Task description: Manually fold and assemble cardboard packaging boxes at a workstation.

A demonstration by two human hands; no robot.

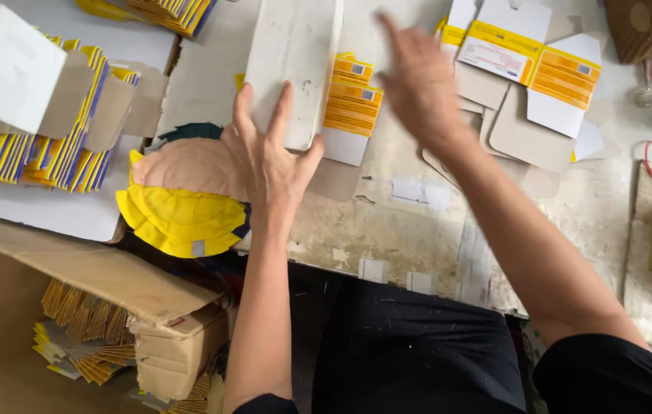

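Fingers of my left hand (268, 157) spread wide, tips touching the long white cardboard strip (295, 65) at top centre of the worktop (387, 230); my right hand (418, 80), blurred, open above flattened yellow-and-white cartons (353, 103)

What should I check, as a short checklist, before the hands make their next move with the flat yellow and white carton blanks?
1. Left hand free: ok, open, fingers spread, on the edge of the long white cardboard strip.
2. Right hand free: cannot tell, blurred.
3. Flat yellow and white carton blank within reach: ok, lies between both hands.
4. Unfolded blanks lying flat: ok.
5. Yellow cap away from the blanks: ok, beside the left wrist.
6. Worn table surface dry: cannot tell.
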